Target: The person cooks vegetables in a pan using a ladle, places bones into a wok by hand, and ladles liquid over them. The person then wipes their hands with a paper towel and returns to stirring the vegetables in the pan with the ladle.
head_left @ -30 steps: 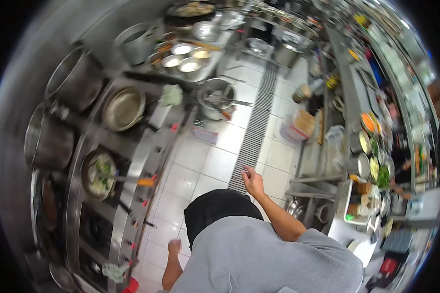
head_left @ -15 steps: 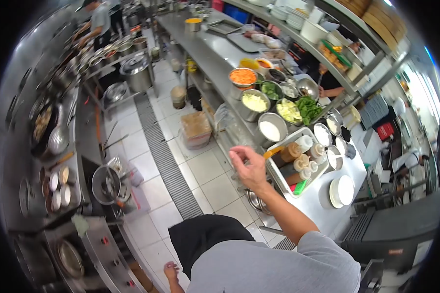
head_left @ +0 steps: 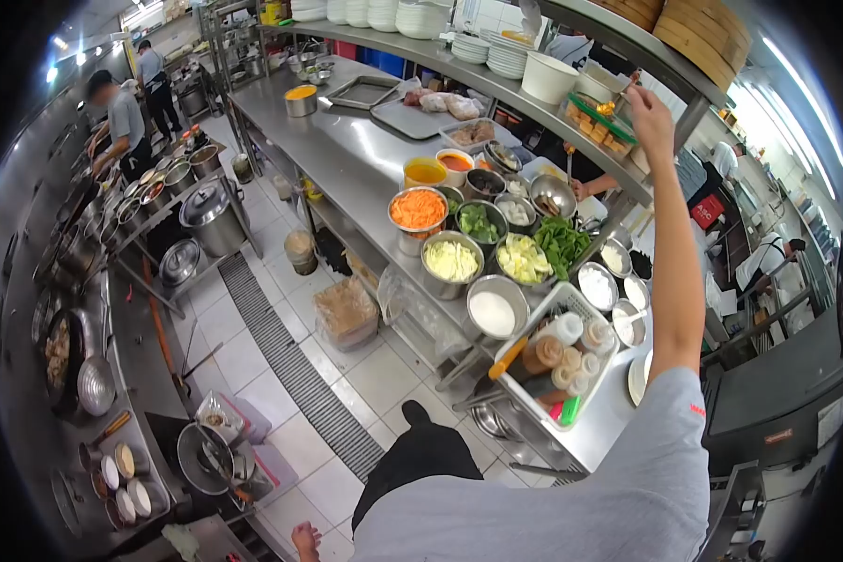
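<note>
My right hand is raised at the upper shelf, its fingers closed together. Whether they grip something small is too hard to make out. Just left of the fingers stands a clear green-rimmed container of orange-brown pieces, with a shiny golden item at its top. A white tub stands farther left on that shelf. Low at the bottom edge, my left hand hangs beside my body over the floor, fingers loosely apart and holding nothing.
Below the shelf, the steel counter carries pots of shredded carrot, chopped cabbage and leafy greens. A white basket holds several sauce bottles. Stoves line the left; a co-worker stands there. A floor drain crosses the aisle.
My right hand has risen from above the counter's near edge to the upper shelf, and its fingers have closed. The view has shifted, and I have stepped toward the counter.
</note>
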`<action>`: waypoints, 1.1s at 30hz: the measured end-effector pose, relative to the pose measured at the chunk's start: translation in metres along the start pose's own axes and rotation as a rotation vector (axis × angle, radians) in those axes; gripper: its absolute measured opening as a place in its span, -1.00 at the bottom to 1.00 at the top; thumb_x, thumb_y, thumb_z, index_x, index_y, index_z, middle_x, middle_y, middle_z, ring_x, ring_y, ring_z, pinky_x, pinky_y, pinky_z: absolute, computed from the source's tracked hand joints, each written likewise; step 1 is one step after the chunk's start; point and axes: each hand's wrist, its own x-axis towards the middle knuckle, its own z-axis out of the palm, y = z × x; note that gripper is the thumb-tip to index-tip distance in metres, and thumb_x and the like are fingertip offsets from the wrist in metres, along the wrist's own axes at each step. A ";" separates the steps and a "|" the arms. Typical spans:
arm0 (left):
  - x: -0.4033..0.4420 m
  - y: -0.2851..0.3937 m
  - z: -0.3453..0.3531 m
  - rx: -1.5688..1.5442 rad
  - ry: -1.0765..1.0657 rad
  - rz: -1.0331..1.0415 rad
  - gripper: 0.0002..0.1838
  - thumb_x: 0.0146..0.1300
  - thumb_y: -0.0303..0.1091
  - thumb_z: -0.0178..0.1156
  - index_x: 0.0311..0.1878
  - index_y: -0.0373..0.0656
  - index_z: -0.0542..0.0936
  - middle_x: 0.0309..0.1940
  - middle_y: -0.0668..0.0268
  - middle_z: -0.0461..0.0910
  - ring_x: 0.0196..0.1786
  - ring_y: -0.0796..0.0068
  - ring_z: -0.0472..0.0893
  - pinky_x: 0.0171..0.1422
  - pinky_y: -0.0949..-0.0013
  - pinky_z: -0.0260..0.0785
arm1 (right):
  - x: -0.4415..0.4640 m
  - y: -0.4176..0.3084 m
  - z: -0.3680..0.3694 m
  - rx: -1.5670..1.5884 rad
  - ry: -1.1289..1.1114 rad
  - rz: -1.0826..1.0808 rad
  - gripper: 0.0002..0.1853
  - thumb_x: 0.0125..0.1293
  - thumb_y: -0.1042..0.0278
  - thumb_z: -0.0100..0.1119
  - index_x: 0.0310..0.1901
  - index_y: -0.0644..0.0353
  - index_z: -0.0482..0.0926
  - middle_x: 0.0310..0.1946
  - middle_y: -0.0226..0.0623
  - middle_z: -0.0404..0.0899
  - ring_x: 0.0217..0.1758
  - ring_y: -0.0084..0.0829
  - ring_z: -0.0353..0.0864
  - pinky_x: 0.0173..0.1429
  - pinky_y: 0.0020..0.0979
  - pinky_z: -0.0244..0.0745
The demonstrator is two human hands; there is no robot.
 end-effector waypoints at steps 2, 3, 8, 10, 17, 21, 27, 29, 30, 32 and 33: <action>0.018 -0.005 0.003 -0.033 0.003 -0.013 -0.70 0.30 -0.16 0.13 -0.02 -0.10 0.45 -0.43 0.23 0.58 -0.57 0.41 0.56 -0.59 0.40 0.30 | 0.070 0.070 0.039 -0.066 -0.027 0.016 -0.60 0.32 -0.01 0.06 -0.04 0.11 0.66 -0.16 -0.08 0.68 -0.04 -0.16 0.65 0.11 -0.28 0.45; 0.023 -0.009 0.007 -0.063 0.008 -0.031 -0.69 0.28 -0.17 0.13 -0.01 -0.11 0.43 -0.45 0.21 0.57 -0.60 0.37 0.54 -0.62 0.35 0.31 | 0.101 0.100 0.056 -0.135 -0.059 0.033 -0.60 0.31 -0.02 0.05 -0.04 0.09 0.66 -0.16 -0.08 0.68 -0.03 -0.13 0.64 0.13 -0.25 0.45; -0.010 -0.003 0.054 -0.045 -0.042 0.150 -0.65 0.35 -0.08 0.10 -0.34 -0.20 0.57 -0.55 0.29 0.52 -0.57 0.50 0.44 -0.51 0.44 0.30 | 0.187 0.170 0.107 -0.106 -0.171 0.383 -0.67 0.28 0.02 0.14 -0.03 -0.03 0.67 -0.09 -0.16 0.67 0.02 -0.20 0.62 0.16 -0.20 0.42; -0.021 0.010 0.070 -0.059 -0.043 0.183 -0.64 0.39 -0.11 0.06 -0.39 -0.19 0.58 -0.56 0.27 0.56 -0.57 0.44 0.48 -0.54 0.37 0.29 | 0.197 0.177 0.131 0.091 -0.145 0.498 -0.69 0.27 0.04 0.17 -0.02 -0.08 0.67 -0.07 -0.18 0.67 0.04 -0.24 0.61 0.18 -0.20 0.40; -0.023 0.105 0.126 0.061 0.011 0.005 -0.71 0.31 -0.15 0.15 -0.03 -0.12 0.47 -0.39 0.25 0.61 -0.52 0.44 0.59 -0.57 0.45 0.28 | 0.221 0.183 0.143 0.175 -0.065 0.694 -0.62 0.27 0.09 0.20 0.10 -0.05 0.60 0.00 -0.20 0.62 0.14 -0.27 0.54 0.26 -0.21 0.33; -0.016 0.157 0.151 0.082 0.010 0.081 -0.69 0.31 -0.15 0.16 -0.02 -0.14 0.48 -0.38 0.25 0.61 -0.53 0.46 0.59 -0.55 0.45 0.29 | 0.284 0.274 0.153 -0.121 0.081 0.082 -0.52 0.30 0.08 0.15 0.23 -0.05 0.47 0.24 -0.19 0.41 0.26 -0.29 0.36 0.27 -0.13 0.25; -0.019 0.206 0.181 0.069 -0.025 0.277 -0.69 0.32 -0.17 0.15 0.00 -0.17 0.51 -0.36 0.25 0.61 -0.48 0.48 0.59 -0.47 0.48 0.33 | 0.232 0.210 0.119 -0.106 0.018 0.006 -0.54 0.27 0.06 0.14 0.10 0.15 0.58 0.09 -0.07 0.58 0.24 -0.07 0.48 0.33 -0.24 0.28; -0.037 0.231 0.192 0.013 -0.085 0.430 -0.68 0.34 -0.23 0.13 0.05 -0.21 0.51 -0.31 0.23 0.61 -0.38 0.52 0.59 -0.39 0.51 0.34 | 0.191 0.170 0.101 -0.192 -0.008 0.086 -0.53 0.27 0.02 0.14 0.09 0.14 0.60 0.01 -0.09 0.63 0.18 -0.07 0.53 0.29 -0.24 0.31; -0.047 0.244 0.199 -0.004 -0.109 0.506 -0.67 0.35 -0.21 0.13 0.06 -0.21 0.50 -0.32 0.26 0.61 -0.38 0.54 0.58 -0.37 0.52 0.35 | 0.167 0.144 0.090 -0.465 0.127 0.022 -0.53 0.27 -0.01 0.15 0.08 0.12 0.62 -0.05 -0.12 0.67 0.14 -0.10 0.57 0.26 -0.25 0.33; -0.078 0.281 0.213 -0.025 -0.180 0.614 -0.66 0.37 -0.22 0.13 0.08 -0.23 0.49 -0.28 0.29 0.61 -0.32 0.54 0.58 -0.28 0.52 0.39 | 0.108 0.074 0.065 -0.336 0.300 -0.200 -0.52 0.27 -0.03 0.17 0.08 0.15 0.62 -0.13 -0.16 0.69 0.01 -0.29 0.64 0.14 -0.34 0.42; -0.101 0.306 0.217 -0.028 -0.228 0.647 -0.66 0.37 -0.25 0.13 0.10 -0.25 0.49 -0.23 0.27 0.61 -0.25 0.52 0.59 -0.21 0.51 0.43 | 0.076 0.028 0.053 -0.132 0.295 -0.147 -0.56 0.27 0.03 0.21 0.06 0.16 0.63 -0.17 -0.22 0.70 -0.06 -0.39 0.65 0.09 -0.41 0.44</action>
